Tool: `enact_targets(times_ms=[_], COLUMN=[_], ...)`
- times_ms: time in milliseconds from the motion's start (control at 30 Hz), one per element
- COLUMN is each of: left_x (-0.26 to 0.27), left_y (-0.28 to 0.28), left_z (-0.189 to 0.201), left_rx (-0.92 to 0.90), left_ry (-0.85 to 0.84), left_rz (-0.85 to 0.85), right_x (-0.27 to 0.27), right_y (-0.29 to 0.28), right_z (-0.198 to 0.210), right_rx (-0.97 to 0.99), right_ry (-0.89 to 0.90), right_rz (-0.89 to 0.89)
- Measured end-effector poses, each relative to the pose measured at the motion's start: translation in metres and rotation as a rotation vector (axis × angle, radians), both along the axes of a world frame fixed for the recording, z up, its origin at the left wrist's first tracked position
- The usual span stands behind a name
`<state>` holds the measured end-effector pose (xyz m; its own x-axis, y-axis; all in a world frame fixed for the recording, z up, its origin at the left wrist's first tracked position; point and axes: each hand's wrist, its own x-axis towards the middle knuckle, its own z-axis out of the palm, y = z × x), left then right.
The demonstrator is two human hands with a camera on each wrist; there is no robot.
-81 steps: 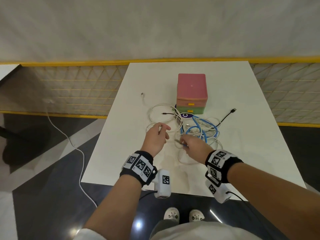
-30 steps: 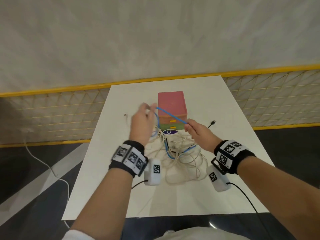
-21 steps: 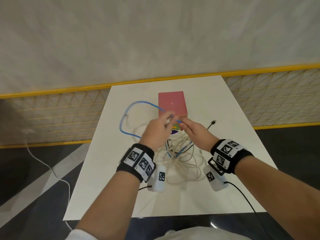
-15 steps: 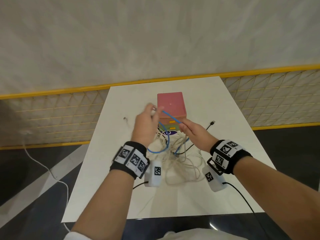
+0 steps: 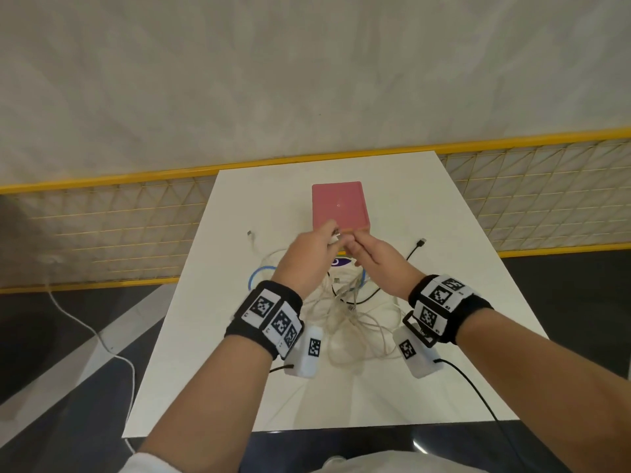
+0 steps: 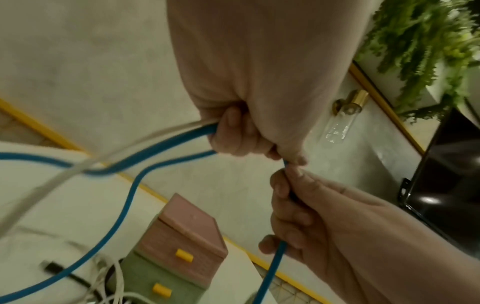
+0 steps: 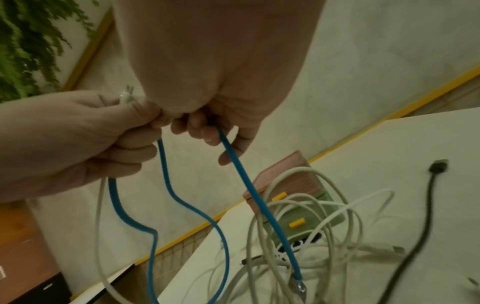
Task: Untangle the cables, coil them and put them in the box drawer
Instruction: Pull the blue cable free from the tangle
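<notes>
— Since half a second ago, both hands have drawn together above the table point(image 5: 426, 387); earlier the left hand point(image 5: 307, 257) was out to the side with a blue loop hanging between the two, and now its fingertips nearly meet those of the right hand point(image 5: 379, 257) in front of the pink box.

— What does each hold?

— From the left wrist view, the left hand's fingers are curled round two passes of the blue cable point(image 6: 124, 207) and a strand of white cable alongside; the right hand pinches the same blue cable between thumb and forefinger, and the cable runs on down through its curled fingers; a short stretch of blue bridges the two hands.

— And the rest of the cables?

— The white cables point(image 5: 355, 322) lie in a loose tangle on the table, below and between the wrists, with blue loops hanging from the hands into that heap; one blue end with a clear plug dangles near the tangle in the right wrist view; a black cable point(image 5: 415, 249) trails off to the right, its plug lying on the table apart from the heap.

— The drawer box?

— The box point(image 5: 339, 206) stands beyond the hands, pink on top, green below; both yellow-handled drawers point(image 6: 184, 256) are closed; a purple sticker shows on the table at its foot.
</notes>
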<state>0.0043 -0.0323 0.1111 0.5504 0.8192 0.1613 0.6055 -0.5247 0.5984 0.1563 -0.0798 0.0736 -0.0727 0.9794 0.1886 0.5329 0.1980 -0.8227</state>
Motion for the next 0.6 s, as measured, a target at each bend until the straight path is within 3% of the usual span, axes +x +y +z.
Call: enact_targets(times_ms=[133, 200, 267, 400, 467, 533, 600], left_x=[-0.026, -0.037, -0.033, -0.007, -0.001, -0.004, -0.008], left_y=[0.026, 0.035, 0.029, 0.004, -0.001, 0.001, 0.001], left_z=[0.025, 0.03, 0.028, 0.003, -0.008, -0.012, -0.012], left_rx=[0.149, 0.18, 0.154, -0.03, -0.11, -0.141, -0.16], left_ry=[-0.381, -0.39, -0.317, -0.094, 0.008, 0.058, 0.141], left_rz=[0.401, 0.45, 0.361, 0.022, -0.01, -0.009, -0.055], right_x=[0.012, 0.017, 0.018, 0.01, 0.009, 0.013, 0.019], right_y=[-0.002, -0.008, -0.009, -0.002, -0.002, -0.003, -0.003], right_z=[-0.01, -0.016, -0.016, -0.003, 0.0, -0.007, -0.018], right_rx=[-0.036, -0.074, -0.098, -0.028, -0.001, 0.05, 0.106], right_ry=[-0.026, -0.083, -0.111, -0.047, -0.061, -0.151, -0.352], right_rz=[-0.049, -0.053, -0.054, -0.044, -0.002, 0.047, 0.059])
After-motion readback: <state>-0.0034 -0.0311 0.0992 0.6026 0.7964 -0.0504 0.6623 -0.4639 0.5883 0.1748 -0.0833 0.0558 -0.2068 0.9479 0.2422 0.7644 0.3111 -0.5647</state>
